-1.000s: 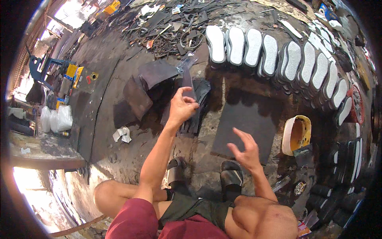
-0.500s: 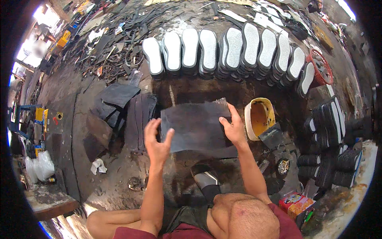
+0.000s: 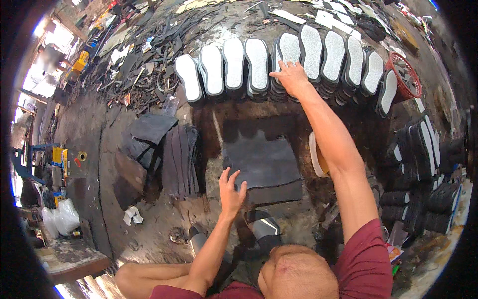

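Observation:
A dark rubber-like sheet (image 3: 264, 162) lies flat on the floor in front of me, over another dark sheet (image 3: 276, 195) that shows along its near edge. My left hand (image 3: 231, 194) hovers by the sheet's near left corner, empty, with fingers apart and slightly curled. Far forward, my right hand (image 3: 291, 77) reaches over the near end of a white-topped shoe sole (image 3: 289, 49) on a stack in the middle of the row. Its fingers are spread; whether they press on the sole cannot be told. My right forearm partly covers a yellowish tub (image 3: 317, 155).
Several stacks of white-topped soles (image 3: 211, 70) curve across the far side, ending near a red basket (image 3: 406, 74). Folded dark sheets (image 3: 180, 159) lie left of the work spot. More soles (image 3: 418, 149) are piled at right. Scraps (image 3: 144, 70) cover the far left floor.
Both hands have let go of the dark sheet, which now lies flat. My right hand has moved forward to the sole stacks; my left has shifted right and nearer to me.

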Available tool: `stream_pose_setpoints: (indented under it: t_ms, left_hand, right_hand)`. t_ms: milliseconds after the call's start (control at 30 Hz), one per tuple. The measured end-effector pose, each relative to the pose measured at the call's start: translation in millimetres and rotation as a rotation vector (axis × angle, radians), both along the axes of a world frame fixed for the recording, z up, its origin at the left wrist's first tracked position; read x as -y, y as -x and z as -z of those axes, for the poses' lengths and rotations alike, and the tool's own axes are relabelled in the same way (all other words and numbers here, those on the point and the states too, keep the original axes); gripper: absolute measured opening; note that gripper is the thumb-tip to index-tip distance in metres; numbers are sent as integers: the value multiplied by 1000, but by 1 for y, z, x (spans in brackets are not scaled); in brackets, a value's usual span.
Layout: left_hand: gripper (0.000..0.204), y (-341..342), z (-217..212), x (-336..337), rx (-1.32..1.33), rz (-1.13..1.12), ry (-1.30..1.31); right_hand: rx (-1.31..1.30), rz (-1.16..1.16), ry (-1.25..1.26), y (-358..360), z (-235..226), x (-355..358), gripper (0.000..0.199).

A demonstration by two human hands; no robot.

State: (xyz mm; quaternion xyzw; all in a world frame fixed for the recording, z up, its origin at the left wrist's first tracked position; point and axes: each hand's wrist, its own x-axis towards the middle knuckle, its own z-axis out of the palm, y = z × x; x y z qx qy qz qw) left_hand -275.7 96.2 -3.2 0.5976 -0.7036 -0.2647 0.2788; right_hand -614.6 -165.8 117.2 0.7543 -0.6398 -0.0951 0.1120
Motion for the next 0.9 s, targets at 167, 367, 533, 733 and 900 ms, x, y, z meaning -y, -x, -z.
stream_pose_setpoints:
  t_ms: [167, 367, 533, 733, 900]
  left_hand:
    - [46, -1, -16, 10, -14, -18, -63]
    - [44, 59, -46, 99, -144, 135, 161]
    - [40, 151, -84, 212, -378, 289, 224]
    - [73, 220, -109, 293, -1187, 36, -845]
    - [78, 248, -95, 315, -1315, -192, -997]
  right_hand:
    - [-68, -122, -240, 4, -23, 12, 71]
    - [4, -170, -96, 9, -19, -5, 76]
    - [249, -185, 78, 24, -20, -12, 69]
    - [446, -176, 148, 29, -21, -20, 84]
    - [30, -183, 277, 45, -28, -42, 85]
